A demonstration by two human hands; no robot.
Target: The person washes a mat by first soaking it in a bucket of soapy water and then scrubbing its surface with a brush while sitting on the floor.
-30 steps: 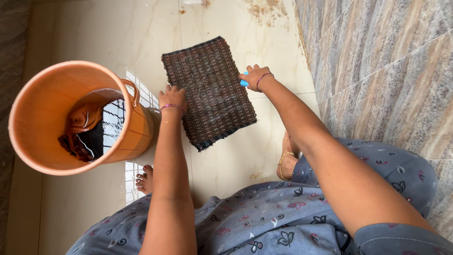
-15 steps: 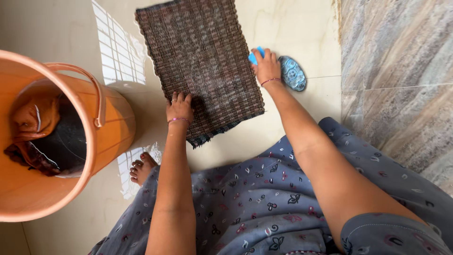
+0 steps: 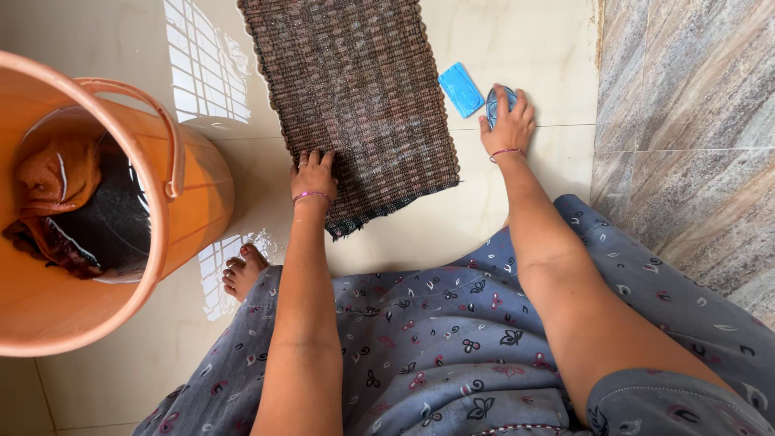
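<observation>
Crouched on wet tile, I press my flat, open left hand (image 3: 313,171) on the woven doormat (image 3: 355,97); my right hand (image 3: 507,121) closes over a blue scrubber (image 3: 492,101) beside the soap bar (image 3: 461,89). The orange bucket (image 3: 194,186) holds soaking clothes (image 3: 56,190).

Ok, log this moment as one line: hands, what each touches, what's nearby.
left hand: flat on woven mat | right hand: on blue oval object | blue soap bar: lying on floor | orange bucket: clothes inside
</observation>
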